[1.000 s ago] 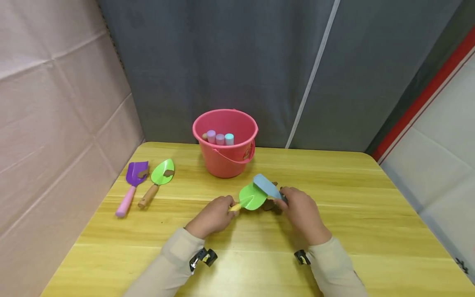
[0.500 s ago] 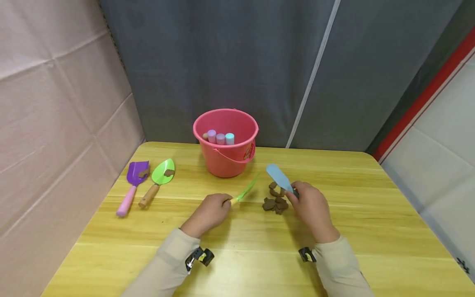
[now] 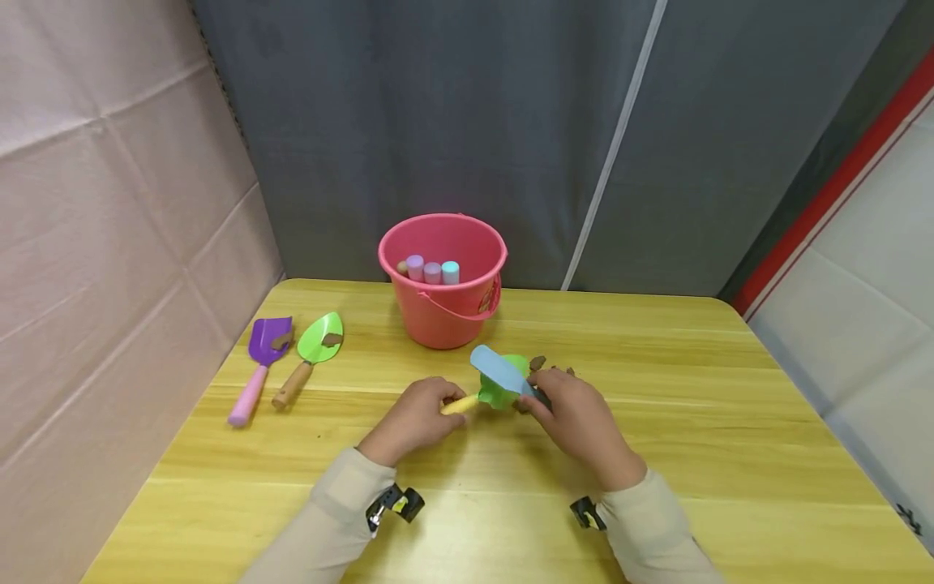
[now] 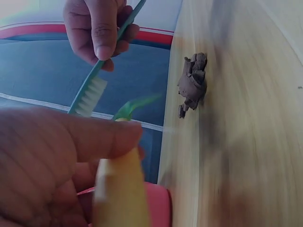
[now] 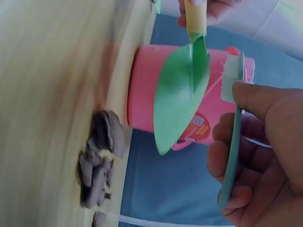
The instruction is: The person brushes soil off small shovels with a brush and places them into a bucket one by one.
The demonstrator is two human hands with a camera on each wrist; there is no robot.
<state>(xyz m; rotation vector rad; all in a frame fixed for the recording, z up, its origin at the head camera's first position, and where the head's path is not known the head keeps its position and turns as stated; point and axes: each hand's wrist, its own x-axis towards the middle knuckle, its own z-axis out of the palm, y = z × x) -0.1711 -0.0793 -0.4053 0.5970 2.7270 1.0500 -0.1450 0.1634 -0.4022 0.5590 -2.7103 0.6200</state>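
My left hand (image 3: 414, 422) grips the yellow handle of a green hand trowel (image 5: 177, 94), its blade raised above the table. In my right hand (image 3: 581, 423) is a blue-green brush (image 5: 235, 127) with white bristles, pinched between thumb and fingers. From the head view the brush crosses over the trowel blade and hides part of it; whether they touch, I cannot tell. Brown clay-like lumps (image 5: 97, 161) lie on the table below and beside the blade, partly hidden by the right hand in the head view.
Behind the hands stands a pink bucket (image 3: 441, 320) holding purple and turquoise handle ends. At left lie a purple shovel (image 3: 267, 341) with a pink handle and another green trowel (image 3: 312, 349) with a wooden handle, each bearing a brown piece. A grey curtain (image 3: 438, 105) closes the back.
Half a second ago the hands were farther apart, with the trowel edge-on and the brush right of it. Since then the brush has moved left over the blade, which has turned.
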